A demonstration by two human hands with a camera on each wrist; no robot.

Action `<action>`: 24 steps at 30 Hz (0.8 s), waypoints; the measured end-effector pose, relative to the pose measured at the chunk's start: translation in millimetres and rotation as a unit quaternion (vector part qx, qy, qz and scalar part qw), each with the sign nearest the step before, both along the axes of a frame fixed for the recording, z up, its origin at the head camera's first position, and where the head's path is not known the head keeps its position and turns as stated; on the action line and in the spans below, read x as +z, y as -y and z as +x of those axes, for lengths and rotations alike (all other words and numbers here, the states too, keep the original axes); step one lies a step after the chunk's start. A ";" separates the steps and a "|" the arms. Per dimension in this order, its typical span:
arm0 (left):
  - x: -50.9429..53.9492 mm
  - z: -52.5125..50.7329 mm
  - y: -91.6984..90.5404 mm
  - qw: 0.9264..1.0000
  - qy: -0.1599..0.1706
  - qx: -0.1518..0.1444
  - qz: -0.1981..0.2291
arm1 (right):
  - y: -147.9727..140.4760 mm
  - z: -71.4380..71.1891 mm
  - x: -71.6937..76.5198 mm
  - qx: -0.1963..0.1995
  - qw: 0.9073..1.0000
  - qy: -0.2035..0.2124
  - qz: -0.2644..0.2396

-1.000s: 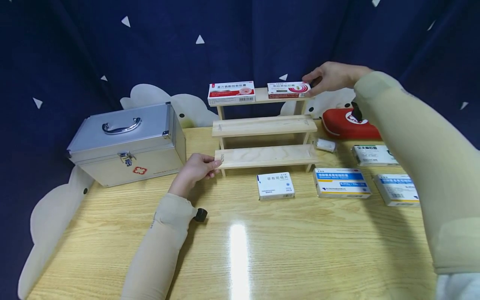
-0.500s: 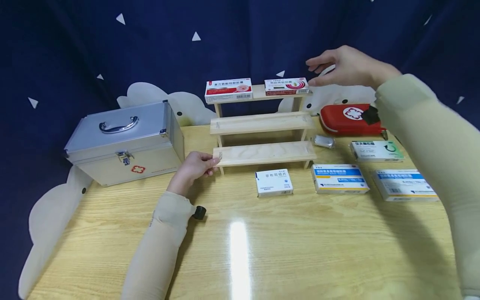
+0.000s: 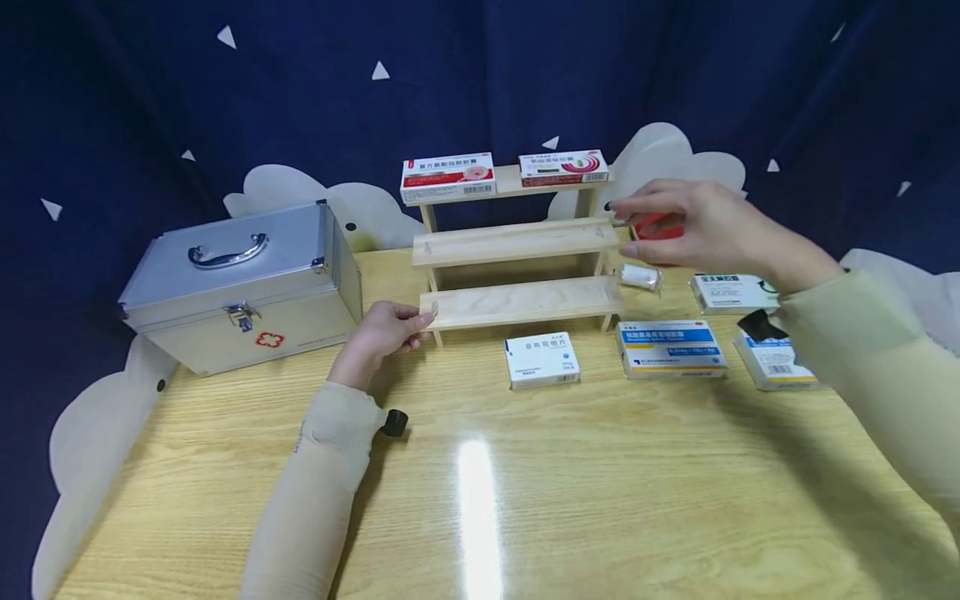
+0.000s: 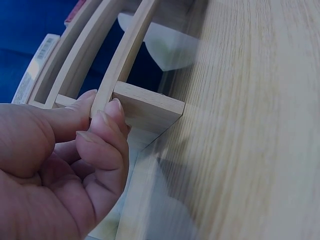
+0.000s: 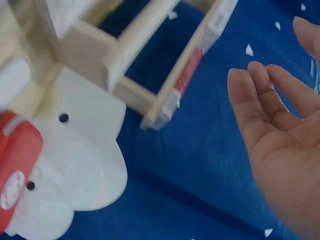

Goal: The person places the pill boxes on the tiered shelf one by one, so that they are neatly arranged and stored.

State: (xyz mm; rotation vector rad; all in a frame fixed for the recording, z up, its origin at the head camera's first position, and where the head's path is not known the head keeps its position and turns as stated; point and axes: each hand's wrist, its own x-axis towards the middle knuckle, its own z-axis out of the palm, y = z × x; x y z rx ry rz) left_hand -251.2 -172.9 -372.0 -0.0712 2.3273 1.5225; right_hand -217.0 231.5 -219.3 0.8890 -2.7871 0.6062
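Note:
A three-step wooden rack (image 3: 525, 305) stands on the table. My left hand (image 3: 381, 335) pinches the left end of its lowest shelf between thumb and fingers, as the left wrist view also shows. On the top step lie two red-and-white medicine boxes, a left box (image 3: 448, 178) and a right box (image 3: 564, 167), with a gap between them. My right hand (image 3: 716, 223) hangs in the air to the right of the rack, holding nothing, its fingers apart from the thumb. In the right wrist view the right hand's fingers (image 5: 250, 107) look relaxed.
In front of the rack lies a white medicine box (image 3: 542, 361). Blue-and-white boxes (image 3: 670, 350) and a green-and-white box (image 3: 731, 292) are to its right. A small white roll (image 3: 640, 277) and a partly hidden red case (image 3: 651, 227) sit near the rack. A silver first-aid case (image 3: 243, 287) stands left.
My right hand has let go of the right red-and-white box on the top step and moved off to the right, then lower. The left hand keeps its hold on the rack.

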 end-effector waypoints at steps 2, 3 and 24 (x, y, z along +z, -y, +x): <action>0.9 0.5 0.5 1.000 0.002 0.001 -0.001 | 2.2 10.6 -11.3 0.008 1.000 0.012 -0.004; 1.4 0.8 0.6 1.000 0.003 0.002 -0.002 | 3.4 15.4 -17.3 0.009 1.000 0.021 -0.003; 1.2 0.7 0.3 1.000 0.006 -0.004 0.001 | 26.1 41.0 -122.3 0.075 0.991 0.101 0.049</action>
